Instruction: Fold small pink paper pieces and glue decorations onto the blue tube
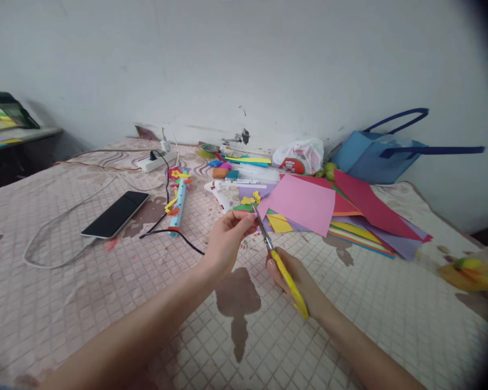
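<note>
The right grip (301, 275) is clenched round the yellow handle of the scissors (287, 275), whose blades reach forward to the left grip (226, 237). The left grip pinches a tiny pink piece (255, 215) right by the blades; whether they touch it, I cannot tell. Well left of the left grip lies a phone (116, 215), with a decorated light-blue tube (179, 201) between. Just beyond the grips are a pink sheet (303, 203), yellow cut-outs (250, 200) and a glue gun (218, 195). Farthest, ahead and rightward, is a blue bag (374, 157).
</note>
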{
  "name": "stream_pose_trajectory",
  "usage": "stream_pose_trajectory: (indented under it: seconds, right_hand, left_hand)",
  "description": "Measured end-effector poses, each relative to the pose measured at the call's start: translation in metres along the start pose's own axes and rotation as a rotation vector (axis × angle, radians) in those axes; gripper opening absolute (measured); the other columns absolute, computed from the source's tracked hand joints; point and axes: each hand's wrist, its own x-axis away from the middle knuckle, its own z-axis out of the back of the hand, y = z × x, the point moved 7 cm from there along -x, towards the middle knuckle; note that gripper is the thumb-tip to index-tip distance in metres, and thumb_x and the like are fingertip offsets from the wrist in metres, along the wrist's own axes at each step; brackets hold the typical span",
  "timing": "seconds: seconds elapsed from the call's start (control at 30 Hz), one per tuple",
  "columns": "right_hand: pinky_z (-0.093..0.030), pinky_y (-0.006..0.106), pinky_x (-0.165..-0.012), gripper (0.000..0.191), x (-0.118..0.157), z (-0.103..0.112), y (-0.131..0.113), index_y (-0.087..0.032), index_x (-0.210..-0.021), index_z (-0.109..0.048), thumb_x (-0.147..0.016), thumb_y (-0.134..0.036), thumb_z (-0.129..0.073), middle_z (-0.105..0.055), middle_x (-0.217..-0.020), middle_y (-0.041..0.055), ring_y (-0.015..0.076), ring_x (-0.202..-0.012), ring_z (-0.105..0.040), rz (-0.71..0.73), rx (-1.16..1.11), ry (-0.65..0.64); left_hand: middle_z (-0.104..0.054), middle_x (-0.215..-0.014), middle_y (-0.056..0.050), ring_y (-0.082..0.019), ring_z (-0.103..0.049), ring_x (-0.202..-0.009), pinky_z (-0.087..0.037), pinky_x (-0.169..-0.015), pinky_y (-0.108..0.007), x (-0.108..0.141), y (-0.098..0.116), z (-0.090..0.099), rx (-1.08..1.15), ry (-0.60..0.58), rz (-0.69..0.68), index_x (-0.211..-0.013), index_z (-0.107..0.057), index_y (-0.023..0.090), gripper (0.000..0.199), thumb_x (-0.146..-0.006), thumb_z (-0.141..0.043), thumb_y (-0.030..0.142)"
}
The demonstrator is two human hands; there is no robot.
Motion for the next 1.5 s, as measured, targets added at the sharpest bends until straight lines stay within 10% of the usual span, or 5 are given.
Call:
stream_pose_trajectory:
  seconds: [1.5]
  right_hand:
    - [-0.034,0.024,-0.050,0.029,0.000,0.014,0.002,-0.021,-0.066,-0.038,-0.081,-0.041,-0.051,-0.051,-0.060,-0.0019,0.0114,-0.053,-0.044,0.035,0.197,-0.011]
  left_hand:
    - [-0.067,-0.072,-0.004,-0.012,-0.062,-0.069,-0.047,-0.073,-0.028,-0.012,0.009,0.008,-0.228,-0.171,0.075,-0.071,-0.061,0.012,0.017,-0.069,-0.071,0.026]
